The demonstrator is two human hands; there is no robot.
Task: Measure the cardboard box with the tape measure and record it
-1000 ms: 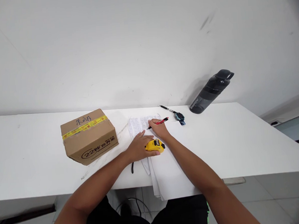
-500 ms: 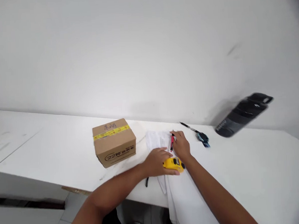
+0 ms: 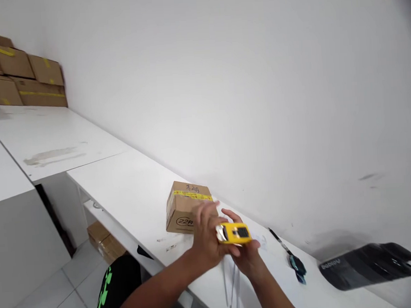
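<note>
A yellow tape measure (image 3: 236, 233) is held up over the table in front of me, its silvery end to the left and a dark patch on its top. My left hand (image 3: 206, 230) is closed at the silvery end, thumb below and some fingers raised. From the right and below, my right hand (image 3: 248, 258) grips the body of the tape measure. Just behind my left hand stands a taped cardboard box (image 3: 183, 209), partly covered by my fingers. White papers (image 3: 232, 282) lie under my hands, mostly hidden by my forearms.
A watch (image 3: 296, 264) and a black pen (image 3: 279, 240) lie to the right near the wall, beside a dark bottle (image 3: 368, 265). Stacked cartons (image 3: 22, 72) stand at the far left end of the white table (image 3: 123, 177). Another carton (image 3: 106, 241) is below it.
My view has swung left, bringing the stacked cartons in. My right hand has left the papers and red pen and joined my left on the tape measure, now lifted; the red pen no longer shows.
</note>
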